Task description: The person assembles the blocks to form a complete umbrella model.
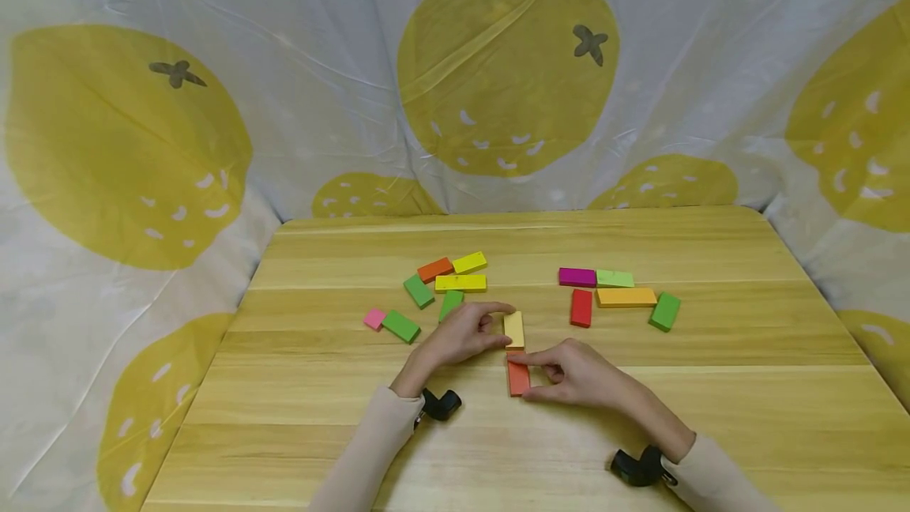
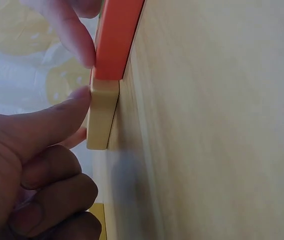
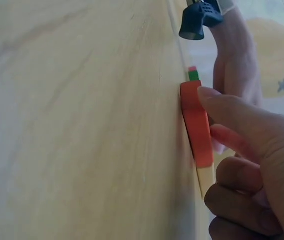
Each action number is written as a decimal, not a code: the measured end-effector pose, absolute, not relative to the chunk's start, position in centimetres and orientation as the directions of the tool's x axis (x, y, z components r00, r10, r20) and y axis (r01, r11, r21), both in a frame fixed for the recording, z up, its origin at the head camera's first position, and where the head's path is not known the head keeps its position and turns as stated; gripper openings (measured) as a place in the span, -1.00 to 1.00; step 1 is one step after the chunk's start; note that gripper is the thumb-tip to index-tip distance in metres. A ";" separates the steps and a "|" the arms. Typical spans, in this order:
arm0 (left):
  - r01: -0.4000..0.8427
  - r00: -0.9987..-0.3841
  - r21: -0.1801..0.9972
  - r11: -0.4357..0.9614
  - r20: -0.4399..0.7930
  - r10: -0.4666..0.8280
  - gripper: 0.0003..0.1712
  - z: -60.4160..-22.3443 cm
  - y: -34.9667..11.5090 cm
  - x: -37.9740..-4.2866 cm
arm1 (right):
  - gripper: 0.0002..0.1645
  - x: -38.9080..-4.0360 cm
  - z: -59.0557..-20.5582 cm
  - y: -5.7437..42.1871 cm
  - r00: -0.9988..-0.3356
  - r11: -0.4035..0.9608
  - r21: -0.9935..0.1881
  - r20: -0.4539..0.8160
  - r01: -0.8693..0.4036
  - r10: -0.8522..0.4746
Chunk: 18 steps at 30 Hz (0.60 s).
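Observation:
Two wooden blocks lie end to end on the table in the head view: a pale yellow block (image 1: 515, 328) and, nearer me, an orange-red block (image 1: 519, 379). My left hand (image 1: 462, 333) pinches the pale yellow one, thumb at its near end and index finger at its far end. With thumb and index finger, my right hand (image 1: 581, 374) pinches the orange-red one at its two ends. The left wrist view shows the pale block (image 2: 101, 117) touching the orange-red block (image 2: 115, 42). In the right wrist view, the orange-red block (image 3: 197, 132) lies flat, the right thumb against its near end.
Left of the hands lie several blocks, among them a pink block (image 1: 374, 319), a green block (image 1: 401, 326) and a yellow block (image 1: 460, 283). Right and farther back are a purple block (image 1: 577, 276), a red block (image 1: 580, 308) and an orange block (image 1: 626, 298). A lemon-print cloth (image 1: 341, 101) surrounds the table.

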State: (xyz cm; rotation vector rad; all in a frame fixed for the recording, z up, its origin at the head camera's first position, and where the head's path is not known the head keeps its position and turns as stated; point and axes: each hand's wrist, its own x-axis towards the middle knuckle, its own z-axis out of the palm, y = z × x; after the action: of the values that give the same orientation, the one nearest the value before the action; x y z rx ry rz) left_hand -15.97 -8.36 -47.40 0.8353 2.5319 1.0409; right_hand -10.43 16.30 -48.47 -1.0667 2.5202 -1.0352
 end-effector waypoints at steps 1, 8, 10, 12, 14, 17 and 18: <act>0.405 -0.794 0.711 0.574 -0.038 0.607 -0.46 -47.4 -8.4 -16.0 | -0.38 -10.4 -48.5 16.3 -0.716 0.494 -0.675 0.073 -0.548 -0.695; 0.403 -0.790 0.718 0.567 -0.039 0.611 -0.46 -47.2 -8.4 -15.9 | -0.38 -10.3 -48.6 16.1 -0.736 0.521 -0.660 0.074 -0.542 -0.673; 0.405 -0.790 0.718 0.566 -0.036 0.612 -0.46 -47.2 -8.4 -15.9 | -0.38 -10.3 -48.5 16.0 -0.740 0.523 -0.660 0.076 -0.539 -0.668; 0.408 -0.789 0.718 0.564 -0.034 0.613 -0.45 -47.2 -8.4 -15.9 | -0.38 -10.2 -48.5 16.0 -0.743 0.526 -0.657 0.079 -0.540 -0.664; 0.412 -0.788 0.713 0.566 -0.032 0.615 -0.45 -47.2 -8.5 -15.9 | -0.38 -10.2 -48.5 16.0 -0.744 0.528 -0.655 0.079 -0.541 -0.664; 0.420 -0.784 0.713 0.562 -0.027 0.620 -0.43 -47.2 -8.6 -15.9 | -0.37 -10.3 -48.4 16.1 -0.747 0.522 -0.677 0.062 -0.519 -0.662; 0.422 -0.782 0.714 0.558 -0.024 0.622 -0.42 -47.2 -8.6 -15.9 | -0.36 -10.4 -48.4 16.2 -0.749 0.518 -0.687 0.058 -0.510 -0.660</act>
State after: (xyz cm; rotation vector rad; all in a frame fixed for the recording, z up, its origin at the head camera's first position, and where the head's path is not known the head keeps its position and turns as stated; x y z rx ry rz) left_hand -15.86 -8.62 -47.24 0.8659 2.5209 1.0474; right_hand -10.40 16.25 -48.36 -0.9965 2.5481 -1.0483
